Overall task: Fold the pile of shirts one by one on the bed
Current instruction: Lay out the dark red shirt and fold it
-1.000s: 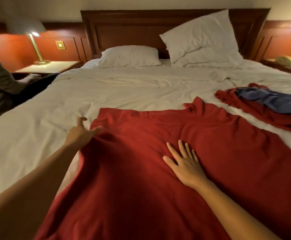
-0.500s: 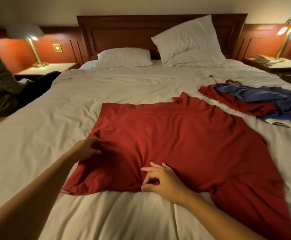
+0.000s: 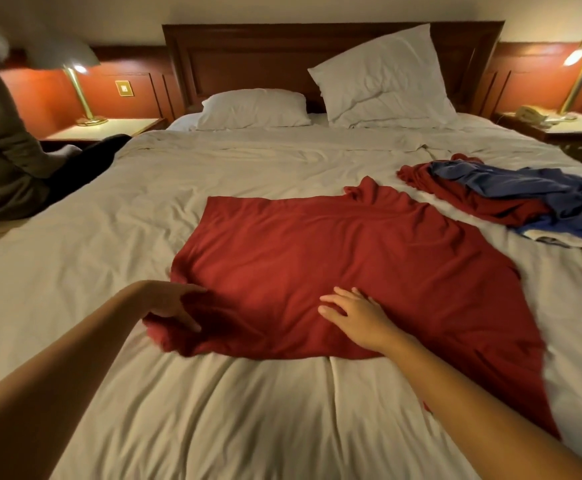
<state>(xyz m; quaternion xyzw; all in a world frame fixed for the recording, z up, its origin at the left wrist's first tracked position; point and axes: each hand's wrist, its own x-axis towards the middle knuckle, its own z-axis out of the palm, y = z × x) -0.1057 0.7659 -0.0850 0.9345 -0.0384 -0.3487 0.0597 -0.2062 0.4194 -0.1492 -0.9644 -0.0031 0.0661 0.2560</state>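
A: Fingers (image 3: pixel 194 290) on the left hand (image 3: pixel 171 303), curled or flat?

B: Spread wide, thumb far from pointer, resting on the bunched-up corner of the red shirt (image 3: pixel 351 265). Not wrapped round any cloth, as far as can be seen.

A: And over on the right hand (image 3: pixel 358 317)?

B: Flat too. Straight fingers, pressing down on the red shirt near its close edge. Holding nothing.

A: Lying where, that shirt?

B: Spread out in the middle of the bed (image 3: pixel 248 410), close edge by both hands, far sleeve crumpled up top. Lumpy at the left corner, smoother in the middle.

A: Further right?

B: Pile of shirts (image 3: pixel 511 199), red and blue, heaped near the far sleeve, not yet folded.

A: Could go wrong how?

B: Might fold crooked, probably, with that left corner left lumpy. Might drag the whole shirt sideways by pushing too hard with one hand on soft, slippy bedding. Might knock into the pile too, by flinging the right side over too far.
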